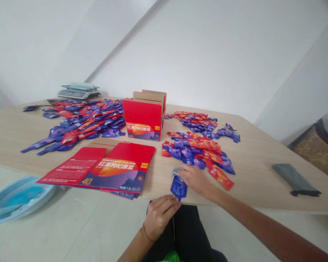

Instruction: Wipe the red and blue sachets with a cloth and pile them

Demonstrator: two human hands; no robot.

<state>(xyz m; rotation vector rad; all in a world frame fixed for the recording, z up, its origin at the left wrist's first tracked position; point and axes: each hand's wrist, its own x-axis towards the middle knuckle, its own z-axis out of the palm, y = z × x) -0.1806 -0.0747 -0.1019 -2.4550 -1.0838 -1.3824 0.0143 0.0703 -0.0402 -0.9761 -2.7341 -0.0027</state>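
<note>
At the table's front edge lies a blue pouch (179, 188) with a narrow tip pointing toward me. My left hand (159, 215) pinches that tip between thumb and fingers. My right hand (194, 178) is closed on a small grey cloth (175, 172), which rests against the pouch's far end. Just beyond my right hand is a pile of red and blue pouches (195, 147). One red pouch (221, 177) lies apart beside my right wrist.
Flat red cartons (117, 165) are stacked to the left, overhanging the edge. An opened carton (142, 120) stands behind them. A large pouch heap (90, 120) and a scale (78, 92) are farther left. On the right lies a folded grey cloth (295, 178). A blue basin (24, 203) sits below.
</note>
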